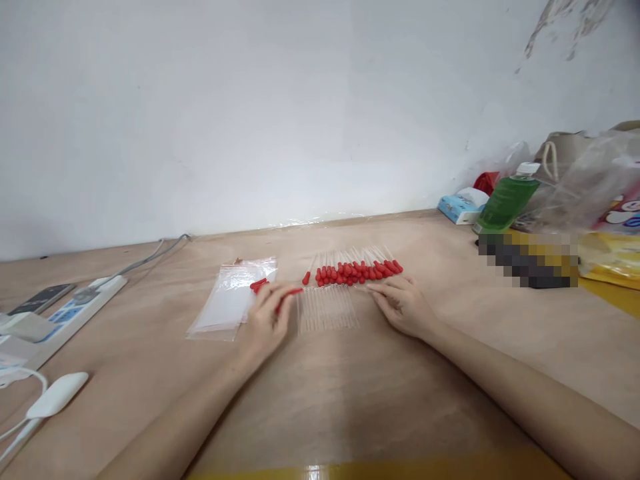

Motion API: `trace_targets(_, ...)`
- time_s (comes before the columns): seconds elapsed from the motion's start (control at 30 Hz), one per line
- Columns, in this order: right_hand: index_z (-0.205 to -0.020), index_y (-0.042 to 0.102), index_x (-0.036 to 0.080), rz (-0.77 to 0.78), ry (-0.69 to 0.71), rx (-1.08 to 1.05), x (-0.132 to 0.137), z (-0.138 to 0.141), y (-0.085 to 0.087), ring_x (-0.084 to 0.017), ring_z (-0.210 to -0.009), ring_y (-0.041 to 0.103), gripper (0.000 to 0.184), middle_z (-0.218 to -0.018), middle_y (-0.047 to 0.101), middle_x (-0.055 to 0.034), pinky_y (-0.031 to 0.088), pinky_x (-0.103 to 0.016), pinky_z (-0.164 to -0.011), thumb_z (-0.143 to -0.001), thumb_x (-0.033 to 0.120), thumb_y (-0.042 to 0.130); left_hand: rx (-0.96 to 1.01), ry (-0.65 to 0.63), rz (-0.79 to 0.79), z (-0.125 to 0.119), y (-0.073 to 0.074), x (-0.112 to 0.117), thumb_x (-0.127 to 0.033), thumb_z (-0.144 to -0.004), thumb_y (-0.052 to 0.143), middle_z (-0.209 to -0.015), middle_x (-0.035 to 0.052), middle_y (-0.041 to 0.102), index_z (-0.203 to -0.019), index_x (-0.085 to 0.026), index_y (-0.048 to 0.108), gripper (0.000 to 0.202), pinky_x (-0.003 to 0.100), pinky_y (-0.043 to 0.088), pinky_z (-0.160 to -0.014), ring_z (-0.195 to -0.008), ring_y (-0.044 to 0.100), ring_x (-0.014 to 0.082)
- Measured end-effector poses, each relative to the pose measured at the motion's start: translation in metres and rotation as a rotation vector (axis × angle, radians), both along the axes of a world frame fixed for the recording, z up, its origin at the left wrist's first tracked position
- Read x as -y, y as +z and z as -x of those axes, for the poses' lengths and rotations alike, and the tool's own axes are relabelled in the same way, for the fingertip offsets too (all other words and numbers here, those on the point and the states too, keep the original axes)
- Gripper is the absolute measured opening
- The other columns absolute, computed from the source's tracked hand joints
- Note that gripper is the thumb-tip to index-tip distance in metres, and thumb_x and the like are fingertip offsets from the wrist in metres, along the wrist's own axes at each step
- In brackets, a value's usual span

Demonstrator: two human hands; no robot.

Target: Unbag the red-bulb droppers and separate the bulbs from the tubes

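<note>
My left hand (267,313) is closed, with a red rubber dropper bulb (297,291) pinched at its fingertips and more red showing under the fingers. My right hand (404,305) pinches the end of a thin clear dropper tube (361,288) that points left toward the bulb; the two look apart. Between the hands lies a row of bare clear tubes (327,310), side by side. Just beyond them is a pile of assembled droppers (350,272), red bulbs toward me. A few loose red bulbs (257,285) rest near my left hand on clear plastic bags (220,310).
A white power strip (85,317) with plugs and cables stands at the left, with a phone (43,299) beside it and a white adapter (59,395) nearer. At the back right are a tissue pack (460,208), a green bottle (507,200) and plastic bags (575,190).
</note>
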State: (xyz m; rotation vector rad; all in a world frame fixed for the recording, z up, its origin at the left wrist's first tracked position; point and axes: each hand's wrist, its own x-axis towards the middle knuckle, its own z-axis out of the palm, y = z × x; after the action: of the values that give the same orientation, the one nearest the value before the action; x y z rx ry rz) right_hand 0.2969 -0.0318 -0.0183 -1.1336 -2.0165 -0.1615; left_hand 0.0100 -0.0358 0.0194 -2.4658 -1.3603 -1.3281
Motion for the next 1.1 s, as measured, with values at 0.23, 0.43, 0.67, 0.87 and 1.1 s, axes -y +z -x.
trace_targets(0.23, -0.079, 0.059, 0.019, 0.013, -0.140, 0.055, -0.003, 0.013, -0.001, -0.015, -0.067, 0.055, 0.012, -0.069, 0.064, -0.0011, 0.029, -0.032, -0.074, -0.076, 0.020, 0.047, 0.128, 0.294, 0.400, 0.069, 0.038, -0.063, -0.035, -0.072, 0.054, -0.085, 0.0018, 0.060, -0.096, -0.019, 0.060, 0.029, 0.024, 0.045, -0.060, -0.070, 0.054, 0.0134)
trace_targets(0.43, -0.078, 0.060, 0.020, -0.074, -0.153, 0.134, 0.003, 0.028, -0.002, -0.015, -0.070, 0.054, 0.014, -0.071, 0.065, -0.0008, 0.026, -0.033, -0.075, -0.077, 0.018, 0.046, 0.018, 0.260, 0.606, 0.080, 0.028, -0.074, -0.046, -0.061, 0.060, -0.078, 0.0010, 0.063, -0.073, -0.019, 0.061, 0.030, 0.023, 0.042, -0.060, -0.063, 0.053, 0.0125)
trace_targets(0.67, -0.084, 0.062, 0.020, -0.034, -0.093, 0.150, 0.013, 0.033, 0.001, -0.016, -0.070, 0.052, 0.015, -0.073, 0.066, -0.0017, 0.026, -0.034, -0.077, -0.077, 0.026, 0.050, 0.078, 0.340, 0.575, 0.079, 0.026, -0.073, -0.053, -0.068, 0.052, -0.080, 0.0014, 0.065, -0.078, -0.020, 0.065, 0.037, 0.025, 0.043, -0.063, -0.067, 0.054, 0.0152)
trace_targets(0.87, -0.086, 0.063, 0.020, 0.022, -0.079, 0.166, 0.018, 0.032, 0.005, -0.017, -0.076, 0.053, 0.022, -0.079, 0.066, -0.0026, 0.026, -0.035, -0.080, -0.078, 0.037, 0.051, -0.243, 0.272, 0.509, 0.042, 0.034, -0.080, -0.043, -0.075, 0.046, -0.093, 0.0027, 0.065, -0.082, -0.020, 0.064, 0.030, 0.026, 0.043, -0.073, -0.077, 0.057, 0.0169)
trace_targets(1.1, -0.084, 0.063, 0.020, 0.068, -0.053, 0.213, 0.019, 0.034, 0.011, -0.019, -0.082, 0.052, 0.033, -0.084, 0.065, -0.0049, 0.025, -0.038, -0.084, -0.079, 0.049, 0.048, -0.468, 0.281, 0.668, -0.028, 0.035, -0.093, -0.043, -0.068, 0.054, -0.070, 0.0061, 0.066, -0.072, -0.020, 0.065, 0.026, 0.049, 0.027, -0.093, -0.082, 0.060, 0.0272)
